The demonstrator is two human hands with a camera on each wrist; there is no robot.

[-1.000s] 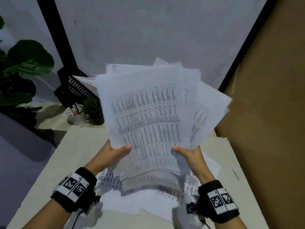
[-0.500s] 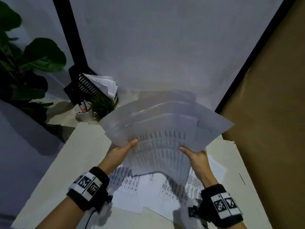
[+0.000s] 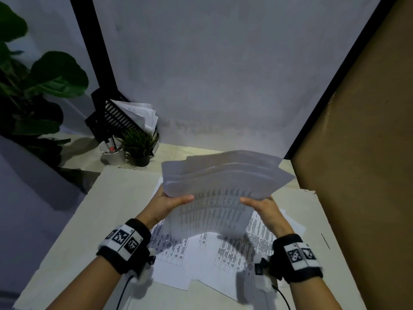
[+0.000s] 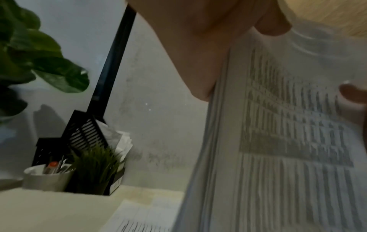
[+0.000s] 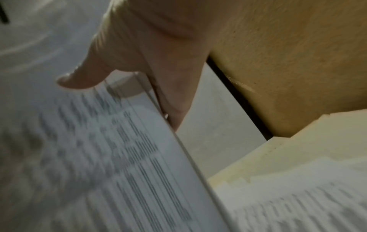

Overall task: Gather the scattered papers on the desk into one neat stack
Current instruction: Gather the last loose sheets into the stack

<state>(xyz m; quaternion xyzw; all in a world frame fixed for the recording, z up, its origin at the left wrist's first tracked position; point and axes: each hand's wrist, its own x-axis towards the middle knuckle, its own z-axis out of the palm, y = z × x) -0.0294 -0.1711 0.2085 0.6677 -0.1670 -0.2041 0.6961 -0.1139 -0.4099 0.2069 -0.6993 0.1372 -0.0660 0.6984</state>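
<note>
I have my left hand [image 3: 166, 203] and right hand [image 3: 264, 205] each pinching a side edge of the fanned bundle of papers [image 3: 220, 186], held above the loose sheets [image 3: 201, 260] lying directly beneath, its long axis running near-to-far over the desk [image 3: 105, 211].

The printed tables on the papers [image 3: 214, 211] are too blurred to read; no other text shows.
</note>
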